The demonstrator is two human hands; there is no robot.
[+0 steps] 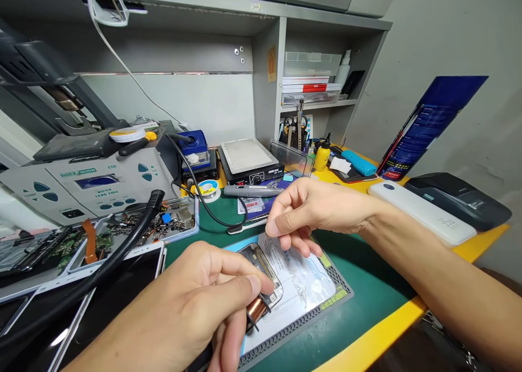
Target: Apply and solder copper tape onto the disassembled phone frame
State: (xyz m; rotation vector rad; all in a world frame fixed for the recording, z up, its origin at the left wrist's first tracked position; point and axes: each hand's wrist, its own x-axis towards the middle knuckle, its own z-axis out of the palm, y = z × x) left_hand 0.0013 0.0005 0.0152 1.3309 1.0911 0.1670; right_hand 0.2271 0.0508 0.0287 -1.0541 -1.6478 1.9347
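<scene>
Low in the head view, my left hand point(207, 293) is closed around a small spool of copper wire point(256, 309), its dark flanges poking out below the thumb and forefinger. To the upper right, my right hand point(299, 217) hovers with thumb and forefinger pinched; anything between those fingertips is too fine to make out. Beneath both hands, a phone part with exposed insides point(267, 268) lies on a grey-edged work mat point(304, 317). My left fingers hide part of it. A clear, glossy sheet covers the mat's printed middle.
Left stands a soldering station point(101, 184) with a black hose point(138, 241) crossing in front. Trays of circuit boards point(175, 219) and dark phone screens point(118, 290) lie nearby. Behind sit a heating plate point(250, 162) and yellow bottle point(322, 154). A white phone-shaped slab point(424, 211) lies right.
</scene>
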